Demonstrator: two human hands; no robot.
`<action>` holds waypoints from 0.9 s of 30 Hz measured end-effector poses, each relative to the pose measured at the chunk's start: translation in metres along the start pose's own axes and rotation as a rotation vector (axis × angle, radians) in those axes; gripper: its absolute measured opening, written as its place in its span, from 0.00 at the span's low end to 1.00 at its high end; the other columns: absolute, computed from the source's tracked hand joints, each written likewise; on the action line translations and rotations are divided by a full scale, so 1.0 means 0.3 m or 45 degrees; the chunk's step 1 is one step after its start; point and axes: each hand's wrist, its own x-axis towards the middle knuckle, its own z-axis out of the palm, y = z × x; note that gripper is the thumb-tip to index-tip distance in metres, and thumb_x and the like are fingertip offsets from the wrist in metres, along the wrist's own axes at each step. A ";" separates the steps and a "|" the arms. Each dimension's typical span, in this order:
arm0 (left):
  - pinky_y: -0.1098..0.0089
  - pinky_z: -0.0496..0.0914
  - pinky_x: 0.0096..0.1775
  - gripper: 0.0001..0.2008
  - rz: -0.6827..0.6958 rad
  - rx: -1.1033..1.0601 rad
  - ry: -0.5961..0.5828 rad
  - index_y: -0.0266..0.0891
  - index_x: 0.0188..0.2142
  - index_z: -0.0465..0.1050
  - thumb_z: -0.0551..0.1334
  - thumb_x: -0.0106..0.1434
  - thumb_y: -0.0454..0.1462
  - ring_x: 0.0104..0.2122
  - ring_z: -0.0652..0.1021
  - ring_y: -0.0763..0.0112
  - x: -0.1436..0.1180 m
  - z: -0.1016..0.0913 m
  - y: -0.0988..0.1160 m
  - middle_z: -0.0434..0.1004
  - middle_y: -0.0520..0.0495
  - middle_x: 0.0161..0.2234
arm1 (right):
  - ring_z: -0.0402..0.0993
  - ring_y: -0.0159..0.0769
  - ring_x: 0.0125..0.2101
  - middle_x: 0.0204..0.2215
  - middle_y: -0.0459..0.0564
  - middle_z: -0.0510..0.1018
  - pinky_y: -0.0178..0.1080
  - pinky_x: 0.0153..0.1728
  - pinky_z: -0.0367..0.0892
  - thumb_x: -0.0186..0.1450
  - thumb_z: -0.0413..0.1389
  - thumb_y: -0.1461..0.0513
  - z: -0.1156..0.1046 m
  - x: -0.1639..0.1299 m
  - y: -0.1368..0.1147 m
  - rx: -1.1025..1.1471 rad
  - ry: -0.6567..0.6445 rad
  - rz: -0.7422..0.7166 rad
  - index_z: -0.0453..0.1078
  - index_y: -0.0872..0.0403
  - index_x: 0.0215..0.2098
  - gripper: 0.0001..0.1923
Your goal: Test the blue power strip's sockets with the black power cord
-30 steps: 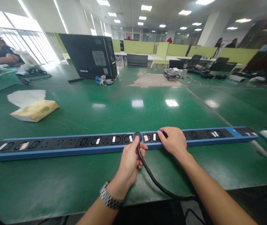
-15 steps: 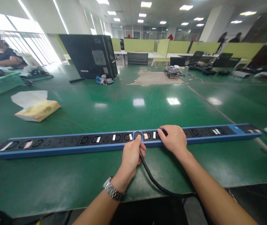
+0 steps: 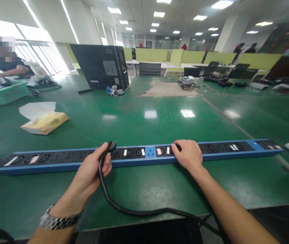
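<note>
A long blue-and-black power strip (image 3: 134, 163) with many sockets lies across the table in front of me. My left hand (image 3: 90, 173), wearing a metal watch, is closed on a black power plug (image 3: 112, 146) just over the left half of the strip. From that plug a thick black cable (image 3: 139, 212) curves down and right past the table edge. The blue socket (image 3: 150, 151) near the strip's middle is uncovered. Right of it, my right hand (image 3: 189, 154) grips the strip; a dark piece under its fingertips is too hidden to name.
The green table (image 3: 124, 125) bears a tissue pack (image 3: 45, 122) on the left. Farther back stand a black computer case (image 3: 98, 66) with gloves (image 3: 115, 90) beside it, and a green basket (image 3: 4, 95). Another person (image 3: 9, 66) sits at the far left.
My left hand has drawn the plug away from the blue middle socket and moved it left along the strip. The right hand keeps its place on the strip.
</note>
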 end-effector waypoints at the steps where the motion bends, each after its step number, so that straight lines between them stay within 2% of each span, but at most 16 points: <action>1: 0.76 0.51 0.14 0.25 -0.021 0.066 0.002 0.38 0.13 0.61 0.58 0.62 0.47 0.09 0.57 0.80 0.011 -0.021 -0.033 0.53 0.55 0.07 | 0.73 0.38 0.38 0.35 0.48 0.81 0.40 0.45 0.57 0.67 0.48 0.54 0.001 0.001 0.000 -0.002 0.002 0.001 0.77 0.51 0.35 0.17; 4: 0.77 0.53 0.15 0.26 0.021 0.222 0.020 0.36 0.13 0.64 0.59 0.60 0.50 0.10 0.59 0.80 0.030 -0.044 -0.110 0.54 0.54 0.07 | 0.73 0.38 0.39 0.35 0.49 0.81 0.41 0.45 0.57 0.68 0.48 0.54 0.000 0.002 0.002 -0.014 -0.011 -0.003 0.77 0.51 0.36 0.17; 6: 0.77 0.52 0.15 0.26 0.038 0.248 0.030 0.36 0.13 0.64 0.59 0.59 0.52 0.10 0.58 0.80 0.036 -0.043 -0.129 0.55 0.54 0.07 | 0.73 0.38 0.39 0.36 0.48 0.81 0.41 0.45 0.57 0.68 0.47 0.54 -0.001 0.002 0.002 -0.020 -0.027 -0.001 0.77 0.50 0.36 0.17; 10: 0.76 0.50 0.15 0.28 0.012 0.271 0.087 0.38 0.13 0.62 0.57 0.58 0.55 0.10 0.57 0.80 0.041 -0.031 -0.134 0.54 0.55 0.09 | 0.73 0.38 0.39 0.36 0.47 0.81 0.41 0.45 0.57 0.68 0.47 0.54 -0.001 0.001 0.003 -0.023 -0.028 -0.002 0.77 0.50 0.36 0.18; 15: 0.75 0.53 0.16 0.29 0.105 0.609 0.189 0.37 0.11 0.62 0.58 0.57 0.55 0.11 0.60 0.78 0.041 -0.022 -0.134 0.56 0.52 0.09 | 0.73 0.38 0.39 0.36 0.48 0.81 0.41 0.46 0.58 0.67 0.48 0.53 0.001 -0.001 0.005 -0.004 -0.013 -0.002 0.77 0.51 0.36 0.17; 19: 0.76 0.51 0.16 0.27 0.053 0.506 0.186 0.37 0.14 0.63 0.59 0.56 0.56 0.12 0.59 0.79 0.008 0.001 -0.120 0.57 0.54 0.10 | 0.73 0.38 0.39 0.36 0.48 0.81 0.41 0.46 0.58 0.67 0.48 0.54 0.000 -0.002 0.004 0.000 -0.009 -0.013 0.77 0.51 0.36 0.17; 21: 0.77 0.50 0.16 0.27 0.074 0.375 0.128 0.37 0.15 0.63 0.58 0.56 0.57 0.12 0.58 0.80 -0.020 0.045 -0.118 0.57 0.54 0.11 | 0.73 0.38 0.38 0.35 0.48 0.81 0.41 0.45 0.58 0.67 0.48 0.54 0.001 -0.002 0.002 -0.009 -0.007 -0.012 0.77 0.51 0.36 0.17; 23: 0.77 0.48 0.16 0.28 0.057 0.303 -0.030 0.36 0.16 0.65 0.57 0.57 0.57 0.12 0.56 0.82 -0.043 0.111 -0.127 0.55 0.55 0.11 | 0.73 0.38 0.38 0.35 0.48 0.81 0.41 0.45 0.57 0.67 0.48 0.54 0.002 -0.002 0.002 -0.017 0.009 -0.008 0.77 0.51 0.35 0.17; 25: 0.78 0.44 0.15 0.27 -0.046 0.283 -0.215 0.35 0.17 0.67 0.57 0.58 0.56 0.10 0.51 0.83 -0.052 0.185 -0.145 0.50 0.57 0.10 | 0.73 0.38 0.38 0.35 0.49 0.81 0.41 0.45 0.57 0.67 0.48 0.54 0.003 -0.003 0.001 -0.021 0.019 -0.004 0.77 0.51 0.35 0.17; 27: 0.78 0.42 0.15 0.27 -0.147 0.257 -0.299 0.36 0.16 0.66 0.57 0.59 0.55 0.10 0.49 0.84 -0.043 0.244 -0.167 0.46 0.59 0.09 | 0.73 0.38 0.38 0.34 0.49 0.81 0.40 0.45 0.57 0.67 0.48 0.54 0.001 -0.003 0.000 -0.022 0.013 -0.005 0.77 0.51 0.35 0.17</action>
